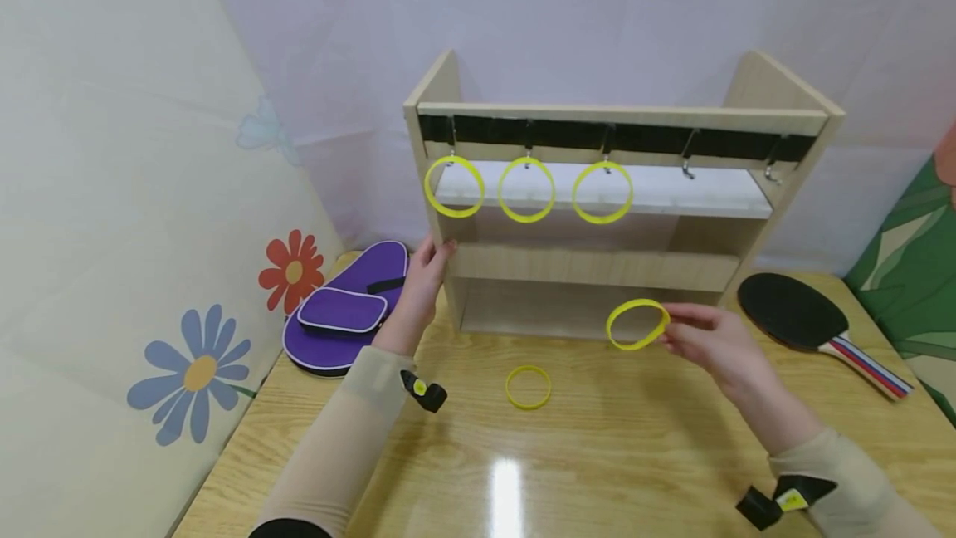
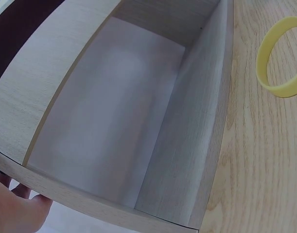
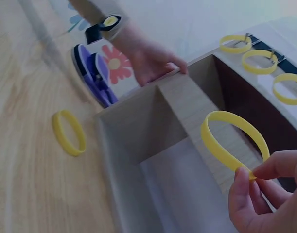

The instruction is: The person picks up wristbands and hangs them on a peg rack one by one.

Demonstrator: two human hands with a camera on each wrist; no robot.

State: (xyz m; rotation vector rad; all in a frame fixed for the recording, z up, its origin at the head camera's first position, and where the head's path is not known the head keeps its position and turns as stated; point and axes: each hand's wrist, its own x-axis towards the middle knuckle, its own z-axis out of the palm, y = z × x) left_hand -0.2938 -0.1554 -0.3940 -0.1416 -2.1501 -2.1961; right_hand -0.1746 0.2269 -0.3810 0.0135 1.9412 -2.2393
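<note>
My right hand [image 1: 713,343] pinches a yellow wristband [image 1: 635,347] between thumb and fingertips, in front of the lower part of a wooden shelf [image 1: 597,266]. In the right wrist view the held wristband [image 3: 221,151] stands up from the fingertips as an open loop. My left hand [image 1: 418,293] grips the shelf's left side panel, thumb at the front edge and fingers on the outer face. Three more yellow wristbands hang from the left hooks; the leftmost hanging wristband [image 1: 453,213] is nearest that panel. Another loose wristband [image 1: 528,407] lies on the table.
To the right of the hanging bands, two metal hooks [image 1: 688,168] on the black strip [image 1: 650,139] carry nothing. A purple padded case [image 1: 339,310] lies left of the shelf. On the right, a black table tennis bat [image 1: 792,310] rests on the wooden table [image 1: 597,455].
</note>
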